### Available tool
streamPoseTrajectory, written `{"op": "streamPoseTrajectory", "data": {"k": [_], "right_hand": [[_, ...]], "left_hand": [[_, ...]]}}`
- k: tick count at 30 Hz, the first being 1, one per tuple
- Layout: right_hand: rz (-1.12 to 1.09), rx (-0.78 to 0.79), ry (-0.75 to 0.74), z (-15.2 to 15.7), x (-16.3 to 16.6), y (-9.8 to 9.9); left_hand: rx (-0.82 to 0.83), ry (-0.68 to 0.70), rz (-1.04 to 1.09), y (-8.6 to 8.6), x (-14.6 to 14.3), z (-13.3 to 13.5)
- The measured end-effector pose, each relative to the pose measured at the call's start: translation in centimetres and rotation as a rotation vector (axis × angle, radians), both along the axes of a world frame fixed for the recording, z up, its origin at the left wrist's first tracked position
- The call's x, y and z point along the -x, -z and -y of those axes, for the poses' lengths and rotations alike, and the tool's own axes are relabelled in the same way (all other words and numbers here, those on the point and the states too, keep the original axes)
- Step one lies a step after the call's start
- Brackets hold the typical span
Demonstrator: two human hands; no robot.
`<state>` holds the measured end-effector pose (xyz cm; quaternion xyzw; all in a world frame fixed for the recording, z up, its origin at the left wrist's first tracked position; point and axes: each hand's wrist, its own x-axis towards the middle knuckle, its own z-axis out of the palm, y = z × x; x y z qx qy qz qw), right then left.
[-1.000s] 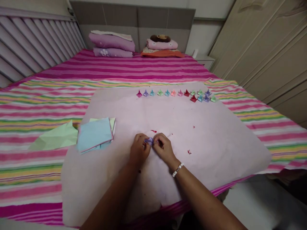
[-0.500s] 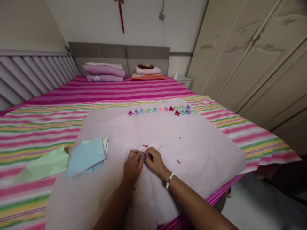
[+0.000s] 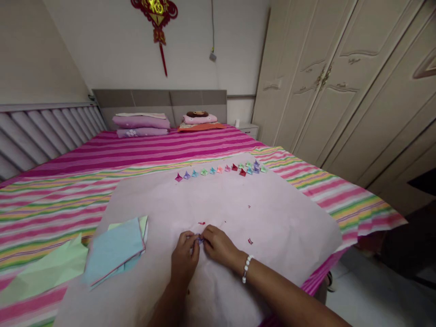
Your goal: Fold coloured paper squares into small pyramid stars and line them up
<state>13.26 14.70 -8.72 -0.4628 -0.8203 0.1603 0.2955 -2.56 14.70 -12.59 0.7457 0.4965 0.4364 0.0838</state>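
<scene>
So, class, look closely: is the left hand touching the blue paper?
Apart. The head view shows it: a strip of the pale sheet lies bare between the left hand and the blue paper.

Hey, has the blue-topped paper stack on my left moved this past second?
No, not visibly: the blue-topped paper stack lies at the same spot by the left edge of the pale sheet. It appears lower because the camera view shifted.

A striped bed (image 3: 163, 149) meets a grey headboard (image 3: 185, 102); a red tasselled ornament (image 3: 159, 34) hangs on the white wall (image 3: 190, 63) above. White slatted railing (image 3: 51, 134) lines the left, a tall cream wardrobe (image 3: 303, 97) the right, with pale flooring (image 3: 352, 274) below.
</scene>
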Motion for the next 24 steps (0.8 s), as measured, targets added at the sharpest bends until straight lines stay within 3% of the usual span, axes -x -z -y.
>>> {"op": "streamPoseTrajectory", "data": {"k": [8, 13, 16, 24], "right_hand": [[0.175, -0.029, -0.157, -1.2, -1.0, -1.1], [0.09, -0.057, -0.186, -2.1, -1.6, -2.2], [-0.009, -0.003, -0.057, -4.0, -3.1, -3.5], [-0.018, 0.015, 0.588, -14.5, -12.0, -5.5]], "left_hand": [[0.006, 0.024, -0.022, -0.1, 0.2, 0.1], [-0.022, -0.005, 0.078, -0.3, 0.2, 0.1], [-0.01, -0.077, 0.136, -0.3, 0.2, 0.0], [0.046, -0.072, 0.064, 0.7, 0.2, -0.5]]}}
